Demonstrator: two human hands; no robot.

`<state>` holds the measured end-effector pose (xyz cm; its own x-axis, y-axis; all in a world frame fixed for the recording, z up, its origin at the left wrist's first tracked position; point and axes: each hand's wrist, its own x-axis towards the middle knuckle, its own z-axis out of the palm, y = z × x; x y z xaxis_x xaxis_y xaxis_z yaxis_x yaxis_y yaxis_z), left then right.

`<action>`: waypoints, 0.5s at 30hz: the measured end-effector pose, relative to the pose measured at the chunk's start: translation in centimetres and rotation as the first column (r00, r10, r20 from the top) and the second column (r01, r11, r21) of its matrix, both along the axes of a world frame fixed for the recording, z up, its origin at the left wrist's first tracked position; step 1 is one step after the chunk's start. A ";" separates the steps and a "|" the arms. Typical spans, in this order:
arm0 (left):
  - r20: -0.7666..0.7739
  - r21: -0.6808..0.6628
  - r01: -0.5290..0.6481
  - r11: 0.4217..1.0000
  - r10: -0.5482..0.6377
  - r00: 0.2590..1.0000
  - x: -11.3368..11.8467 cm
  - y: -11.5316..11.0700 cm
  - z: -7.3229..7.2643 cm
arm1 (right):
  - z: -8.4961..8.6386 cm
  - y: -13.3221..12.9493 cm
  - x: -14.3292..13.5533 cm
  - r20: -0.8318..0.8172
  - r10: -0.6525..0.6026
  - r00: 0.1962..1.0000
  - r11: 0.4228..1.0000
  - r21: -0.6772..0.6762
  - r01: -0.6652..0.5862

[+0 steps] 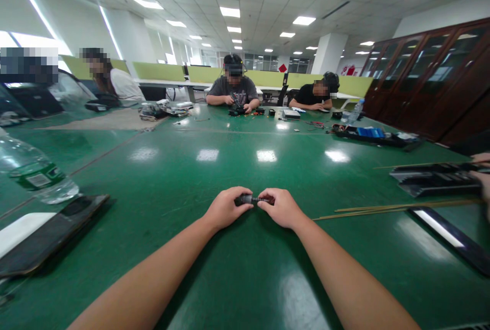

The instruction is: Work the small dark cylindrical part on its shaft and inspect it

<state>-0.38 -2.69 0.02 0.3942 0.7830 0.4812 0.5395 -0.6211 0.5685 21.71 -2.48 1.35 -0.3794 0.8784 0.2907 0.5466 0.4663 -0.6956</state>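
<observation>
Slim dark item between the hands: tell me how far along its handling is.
Done: the slim dark item is picked up. In hand: left hand and right hand hold its opposite ends. Remaining: both being on it suggests unfinished work; which steps, I can't tell.

A small, slim dark object (248, 199), thicker and partly greyish toward the left hand (228, 208), narrower toward the right hand (280, 208), was held roughly level between them, its ends partly hidden by fingers.

Bare left hand (226, 208), bare right hand (284, 208), uncovered left forearm (153, 266), uncovered right forearm (340, 266), both tapering smoothly
</observation>
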 end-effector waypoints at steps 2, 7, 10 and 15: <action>0.003 0.000 -0.001 1.000 0.001 1.000 0.0 0.0 0.0 | 0.0 0.0 0.0 0.003 -0.001 1.000 1.000 0.001 0.001; 0.009 -0.001 -0.014 1.000 0.014 1.000 -0.1 0.1 0.0 | 0.0 0.1 0.1 0.004 -0.007 1.000 1.000 0.001 0.007; 0.011 -0.004 -0.016 1.000 0.016 1.000 -0.2 0.1 -0.1 | -0.1 0.1 0.1 0.003 -0.008 1.000 1.000 -0.006 0.008; 0.016 -0.007 -0.019 1.000 0.019 1.000 -0.2 0.1 0.0 | 0.0 0.0 0.1 0.011 -0.010 1.000 1.000 0.010 0.010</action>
